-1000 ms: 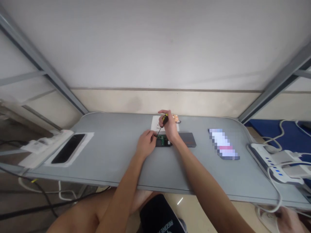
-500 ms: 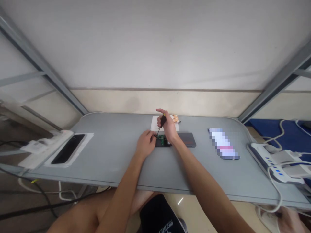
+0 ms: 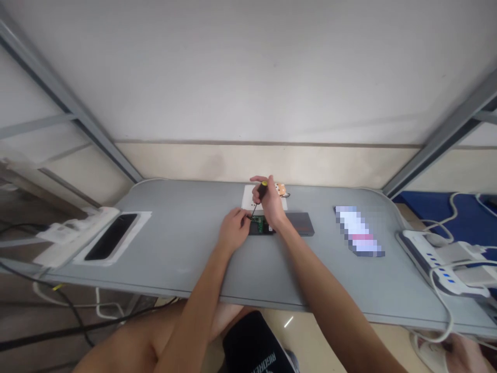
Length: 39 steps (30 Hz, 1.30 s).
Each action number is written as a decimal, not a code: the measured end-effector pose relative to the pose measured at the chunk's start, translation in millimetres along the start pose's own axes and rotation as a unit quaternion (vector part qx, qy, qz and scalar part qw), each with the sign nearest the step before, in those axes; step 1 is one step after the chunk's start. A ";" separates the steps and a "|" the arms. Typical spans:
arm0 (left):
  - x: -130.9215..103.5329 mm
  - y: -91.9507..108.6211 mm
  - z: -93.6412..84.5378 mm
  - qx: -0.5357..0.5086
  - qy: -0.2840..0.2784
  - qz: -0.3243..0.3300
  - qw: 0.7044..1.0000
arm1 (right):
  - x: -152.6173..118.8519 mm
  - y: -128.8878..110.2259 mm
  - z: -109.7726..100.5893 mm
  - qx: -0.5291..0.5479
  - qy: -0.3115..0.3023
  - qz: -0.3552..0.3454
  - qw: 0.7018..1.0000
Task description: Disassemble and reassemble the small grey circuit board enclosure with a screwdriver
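Toward the far middle of the grey surface [image 3: 182, 233]: one green circuit board [image 3: 259, 223] in a dark casing [image 3: 254, 230], lying flat between the hands; one screwdriver [image 3: 263, 189], its handle in the curled fingers of the right hand [image 3: 273, 203], one finger extended off the grip, its shaft leaning down to the board's left end; one left hand [image 3: 234, 226], fingers close together at that end, whether clamped on anything cannot be told. Handling, as judged: a shaft nearer upright should seat more squarely; light downward pressure and small turns suit so small a part; left fingertips best brace the casing just beside the tip, out of its slip path. Edges: white sheet [image 3: 248, 198] with dark specks just beyond, easily brushed by the right hand; orange-and-white trinket [image 3: 280, 189] behind the wrist; dark grey panel [image 3: 303, 223] beside the casing, under the right forearm's reach; wall [image 3: 221, 163] behind, limiting forward travel; wider room sideways and nearward, black phone [image 3: 112, 237] well apart leftward, lit phone [image 3: 357, 232] and power strip [image 3: 435, 261] rightward.
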<state>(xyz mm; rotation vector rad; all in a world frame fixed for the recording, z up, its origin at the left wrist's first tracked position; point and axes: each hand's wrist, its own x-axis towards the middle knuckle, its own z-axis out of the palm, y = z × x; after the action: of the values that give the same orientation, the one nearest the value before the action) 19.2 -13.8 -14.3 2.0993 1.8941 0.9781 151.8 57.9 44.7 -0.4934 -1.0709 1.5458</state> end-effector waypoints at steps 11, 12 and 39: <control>-1.7 -0.3 1.4 -0.012 0.004 -0.006 1.000 | 1.7 6.1 0.0 0.004 0.053 -0.014 0.998; -1.8 0.1 1.1 -0.011 0.002 -0.007 1.000 | 2.5 6.5 -0.3 0.000 0.051 -0.017 0.999; -0.4 1.5 -0.2 -0.002 0.001 -0.007 1.000 | 1.2 1.9 -6.4 -0.023 0.058 -0.021 0.998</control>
<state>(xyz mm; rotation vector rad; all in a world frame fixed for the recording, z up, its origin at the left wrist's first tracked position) 20.3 -14.5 -13.5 2.0804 1.9039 0.9813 155.5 61.4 40.2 -0.5826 -1.0226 1.4410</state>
